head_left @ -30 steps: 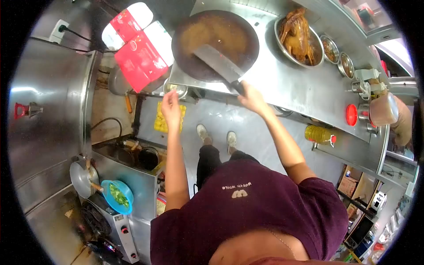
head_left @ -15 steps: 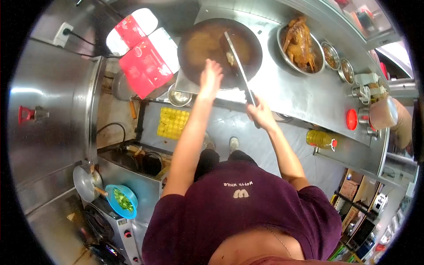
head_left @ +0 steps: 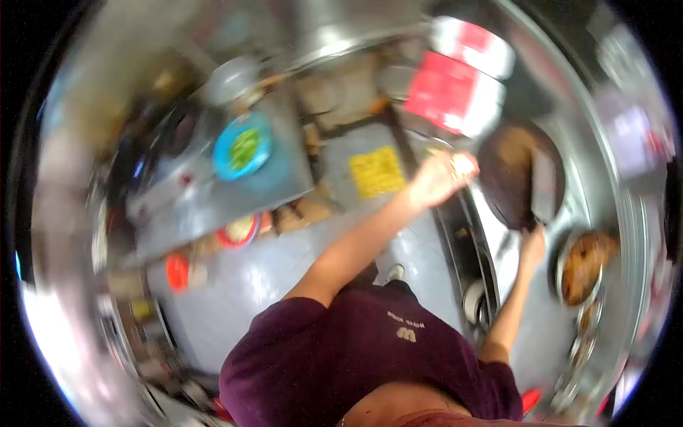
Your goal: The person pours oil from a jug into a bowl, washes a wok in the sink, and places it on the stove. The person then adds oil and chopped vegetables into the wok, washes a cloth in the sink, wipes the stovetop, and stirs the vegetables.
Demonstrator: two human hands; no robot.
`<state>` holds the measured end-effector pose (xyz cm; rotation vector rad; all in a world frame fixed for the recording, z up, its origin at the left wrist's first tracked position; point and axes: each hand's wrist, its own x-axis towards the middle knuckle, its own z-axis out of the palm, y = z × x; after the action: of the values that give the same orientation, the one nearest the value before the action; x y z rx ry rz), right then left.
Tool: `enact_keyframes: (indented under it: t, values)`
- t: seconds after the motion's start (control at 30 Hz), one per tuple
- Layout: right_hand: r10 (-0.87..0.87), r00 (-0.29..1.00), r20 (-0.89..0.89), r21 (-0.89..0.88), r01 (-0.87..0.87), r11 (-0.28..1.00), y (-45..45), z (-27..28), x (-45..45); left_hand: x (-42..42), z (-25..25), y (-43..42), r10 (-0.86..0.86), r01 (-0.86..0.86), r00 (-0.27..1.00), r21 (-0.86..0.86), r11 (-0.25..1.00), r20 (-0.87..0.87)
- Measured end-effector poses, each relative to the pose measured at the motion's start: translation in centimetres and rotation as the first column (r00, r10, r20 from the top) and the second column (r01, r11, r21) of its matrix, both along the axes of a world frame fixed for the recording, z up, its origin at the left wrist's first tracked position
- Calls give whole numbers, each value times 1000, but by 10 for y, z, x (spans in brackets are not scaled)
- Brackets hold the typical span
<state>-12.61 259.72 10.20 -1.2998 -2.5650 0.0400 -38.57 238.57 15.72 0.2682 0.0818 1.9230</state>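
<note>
The picture is smeared by motion. My left hand [head_left: 440, 179] is raised beside the round chopping board [head_left: 501, 192], its fingers closed around a small pale piece [head_left: 464, 165] whose kind I cannot make out. My right hand [head_left: 533, 248] grips the handle of a cleaver [head_left: 543, 185], whose broad blade lies over the right part of the board. To the right of that hand, a whole browned roast bird [head_left: 582, 267] rests in a round metal bowl [head_left: 560, 274].
A red and white box [head_left: 445, 92] stands open beyond the board. Left of me, a blue basin [head_left: 223, 153] of green leaves [head_left: 245, 148] sits on a steel counter [head_left: 277, 181]. On the floor lies a yellow tray-like item [head_left: 377, 172]. Small metal bowls [head_left: 589, 317] line the right counter.
My view has swung left, so the board now appears farther right. The left hand has closed on the small pale piece and moved off the board. The right hand still holds the cleaver.
</note>
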Motion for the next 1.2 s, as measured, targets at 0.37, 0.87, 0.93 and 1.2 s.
enact_keyframes:
  t: [0.37, 0.87, 0.93, 1.2]
  values:
    - [406, 893, -192, 200, -369, 907, -149, 28, -121, 145, -91, -440, -344, -710, 693, -680, -180, -633]
    - [792, 258, -554, -233, -961, 150, -733, 38, -246, -45, 94, -909, 234, -865, 224, -304, -398, -946]
    - [810, 269, -521, -233, -958, 168, -759, 33, -247, -116, 148, -947, 878, -867, 42, -454, -205, -476]
    - [815, 329, -478, -288, -935, 208, -851, 23, -315, -79, -178, -997, -439, -783, 566, -621, -24, -698]
